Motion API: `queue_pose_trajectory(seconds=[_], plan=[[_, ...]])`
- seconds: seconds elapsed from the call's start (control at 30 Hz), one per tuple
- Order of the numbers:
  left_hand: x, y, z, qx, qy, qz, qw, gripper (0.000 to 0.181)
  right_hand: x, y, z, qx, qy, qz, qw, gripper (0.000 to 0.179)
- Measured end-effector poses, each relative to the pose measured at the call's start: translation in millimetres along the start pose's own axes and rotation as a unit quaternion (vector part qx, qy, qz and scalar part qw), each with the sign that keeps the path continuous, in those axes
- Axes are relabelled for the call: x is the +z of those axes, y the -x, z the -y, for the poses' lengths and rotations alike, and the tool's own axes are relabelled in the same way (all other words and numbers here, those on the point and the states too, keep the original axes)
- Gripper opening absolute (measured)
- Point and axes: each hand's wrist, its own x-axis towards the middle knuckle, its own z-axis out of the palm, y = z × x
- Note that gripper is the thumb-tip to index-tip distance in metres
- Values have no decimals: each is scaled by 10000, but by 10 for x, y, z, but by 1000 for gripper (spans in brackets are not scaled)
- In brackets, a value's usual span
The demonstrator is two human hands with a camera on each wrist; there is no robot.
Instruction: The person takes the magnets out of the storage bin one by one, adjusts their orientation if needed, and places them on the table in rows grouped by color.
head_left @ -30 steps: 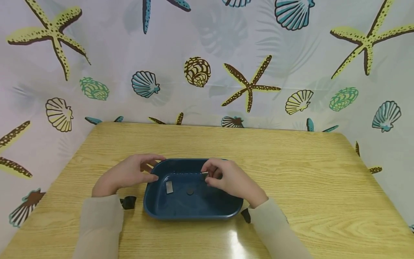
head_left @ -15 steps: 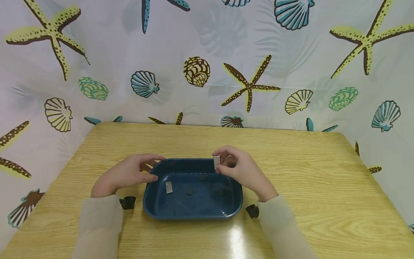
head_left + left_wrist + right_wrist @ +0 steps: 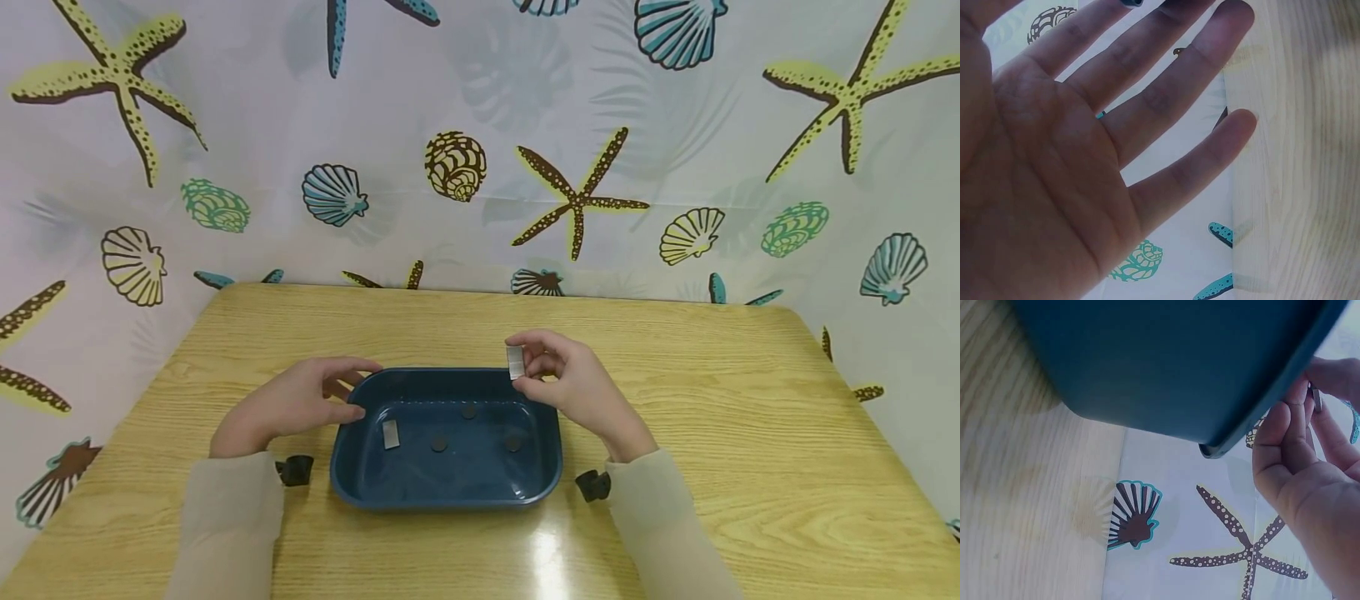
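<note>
Right hand [image 3: 573,383]: silvery piece [image 3: 516,363] pinched, now raised to one-o'clock rim of tray [image 3: 446,504].
Left hand [image 3: 296,400]: fingers held spread, ten o'clock.
Second piece [image 3: 391,434]: left inside, nine o'clock.

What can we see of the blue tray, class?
The blue tray looks like glossy plastic: oblong, rounded corners, raised walls, lipped rim. It sits open side up on the wood-grained table, holding one silvery rectangle and three dark discs. The left hand is at its left end, the right hand by its far right corner; contact is unclear.
</note>
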Motion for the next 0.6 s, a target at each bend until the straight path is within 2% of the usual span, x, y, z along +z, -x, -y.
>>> queue_pose_trajectory(seconds=[0.27, 0.6], plan=[[1, 5, -23, -48, 18, 17, 10000, 62, -61, 23, -17, 94, -16, -58, 9999, 48], [-3, -2, 15, -1, 14, 24, 10000, 62, -151, 51, -62, 224, -192, -152, 9994, 46]])
